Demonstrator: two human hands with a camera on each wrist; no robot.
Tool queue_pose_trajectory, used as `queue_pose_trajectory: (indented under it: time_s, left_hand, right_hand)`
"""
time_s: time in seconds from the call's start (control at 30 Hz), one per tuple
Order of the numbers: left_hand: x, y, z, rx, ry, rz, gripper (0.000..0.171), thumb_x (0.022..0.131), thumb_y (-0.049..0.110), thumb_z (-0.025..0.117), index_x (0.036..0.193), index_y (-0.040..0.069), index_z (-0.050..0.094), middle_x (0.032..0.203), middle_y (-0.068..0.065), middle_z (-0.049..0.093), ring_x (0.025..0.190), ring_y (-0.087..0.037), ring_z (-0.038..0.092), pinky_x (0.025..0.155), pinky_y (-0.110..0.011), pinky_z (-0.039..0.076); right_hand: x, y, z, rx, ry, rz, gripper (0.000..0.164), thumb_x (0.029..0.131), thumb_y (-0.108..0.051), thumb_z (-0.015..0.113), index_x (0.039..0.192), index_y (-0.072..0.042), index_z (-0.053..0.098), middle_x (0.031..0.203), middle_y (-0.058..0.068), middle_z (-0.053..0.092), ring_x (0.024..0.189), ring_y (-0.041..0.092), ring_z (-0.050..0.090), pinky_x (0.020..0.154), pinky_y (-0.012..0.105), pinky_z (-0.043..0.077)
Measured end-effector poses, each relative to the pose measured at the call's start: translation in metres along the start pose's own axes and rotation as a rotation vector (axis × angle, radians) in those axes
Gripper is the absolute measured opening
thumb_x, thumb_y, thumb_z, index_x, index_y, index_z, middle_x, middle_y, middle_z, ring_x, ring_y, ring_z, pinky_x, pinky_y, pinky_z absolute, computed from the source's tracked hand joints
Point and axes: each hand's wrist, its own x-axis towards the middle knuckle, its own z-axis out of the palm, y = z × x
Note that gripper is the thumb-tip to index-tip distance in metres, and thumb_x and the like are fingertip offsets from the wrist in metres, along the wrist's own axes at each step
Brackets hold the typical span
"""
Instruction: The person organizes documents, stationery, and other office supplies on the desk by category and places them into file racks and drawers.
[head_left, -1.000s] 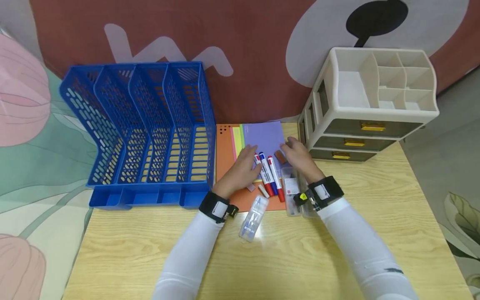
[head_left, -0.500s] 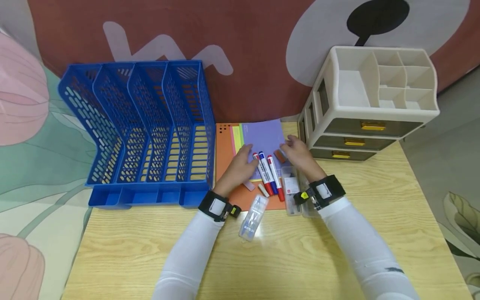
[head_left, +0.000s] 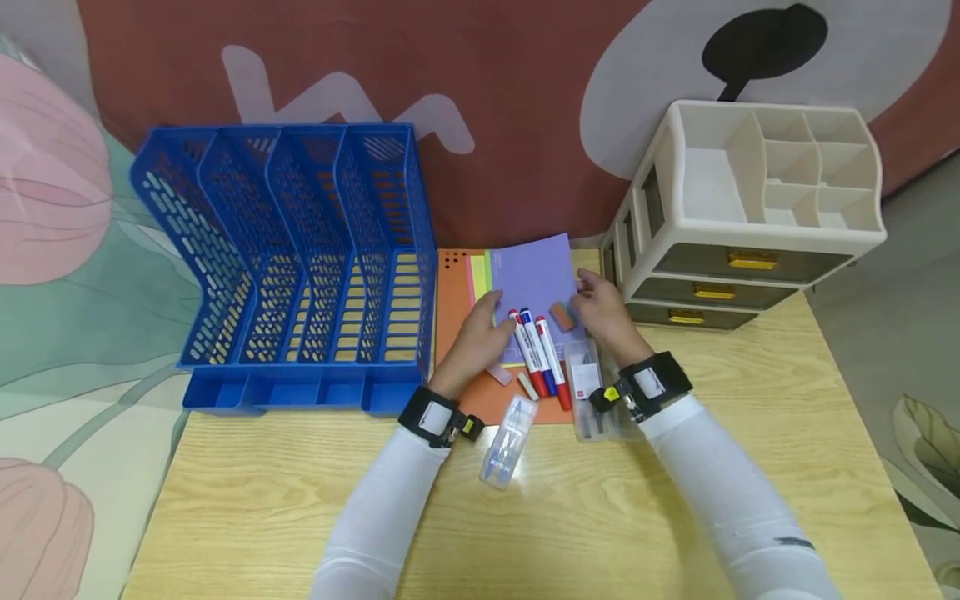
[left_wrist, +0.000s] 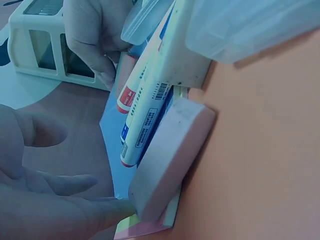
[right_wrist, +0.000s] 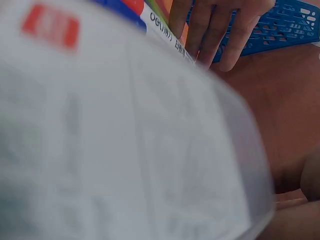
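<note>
A purple notebook (head_left: 525, 271) lies over several coloured booklets on an orange folder (head_left: 452, 317). My right hand (head_left: 603, 312) pinches the notebook's right edge, which is tilted up a little. At the left edge of the booklets, my left hand (head_left: 475, 342) has its fingers extended, a fingertip touching the stack beside a pink eraser (left_wrist: 170, 160) in the left wrist view. On the notebook rest red and blue markers (head_left: 542, 350) and a brown-and-green eraser (head_left: 562, 317). A small white eraser (head_left: 527, 385) sits near the marker caps.
A blue file rack (head_left: 300, 367) stands left of the folder. At the right is a white drawer organizer (head_left: 675, 192) with several top compartments. A clear box with a white label (head_left: 584, 381) lies under the right wrist; another clear case (head_left: 508, 442) lies in front.
The purple notebook's right side has risen and shifted slightly away from the body, with the right hand at its edge. The brown-and-green eraser on it has tipped. The left hand has opened out slightly.
</note>
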Motion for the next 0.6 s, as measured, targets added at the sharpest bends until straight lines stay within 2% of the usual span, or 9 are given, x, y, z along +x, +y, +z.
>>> queue_pose_trajectory:
  time_s: [0.17,0.37,0.53,0.6]
  left_hand:
    - [-0.001,0.0,-0.001,-0.025,0.02,-0.006,0.061,0.104,0.017,0.052,0.16,0.002,0.033,0.164,-0.019,0.037,0.154,-0.034,0.033,0.126,-0.05,0.029]
    - [-0.001,-0.001,-0.002,-0.06,0.04,-0.022,0.066,0.104,0.019,0.051,0.163,0.006,0.025,0.168,-0.015,0.03,0.157,-0.031,0.027,0.127,-0.05,0.026]
    - [-0.002,0.0,-0.004,-0.142,0.07,-0.014,0.072,0.105,0.017,0.049,0.167,0.015,0.013,0.166,-0.016,0.035,0.151,-0.034,0.038,0.118,-0.055,0.039]
    - [-0.002,0.0,-0.005,-0.169,0.077,0.003,0.073,0.105,0.015,0.049,0.167,0.017,0.011,0.164,-0.017,0.038,0.146,-0.037,0.045,0.112,-0.056,0.046]
  right_hand:
    - [0.004,0.002,0.002,0.09,-0.012,0.006,0.053,0.099,0.006,0.044,0.151,0.012,0.04,0.137,0.031,0.05,0.121,0.034,0.049,0.103,0.04,0.047]
    - [-0.001,0.004,-0.003,0.263,-0.072,0.03,0.051,0.102,0.007,0.038,0.152,0.008,0.034,0.146,0.031,0.048,0.118,0.029,0.052,0.094,0.027,0.045]
    - [-0.008,0.003,-0.006,0.406,-0.081,-0.001,0.046,0.103,0.008,0.034,0.149,0.005,0.033,0.152,0.028,0.048,0.112,0.018,0.056,0.092,0.023,0.049]
    - [-0.01,0.002,-0.006,0.424,-0.076,-0.023,0.044,0.103,0.008,0.034,0.147,0.005,0.034,0.153,0.027,0.048,0.112,0.016,0.058,0.094,0.024,0.05]
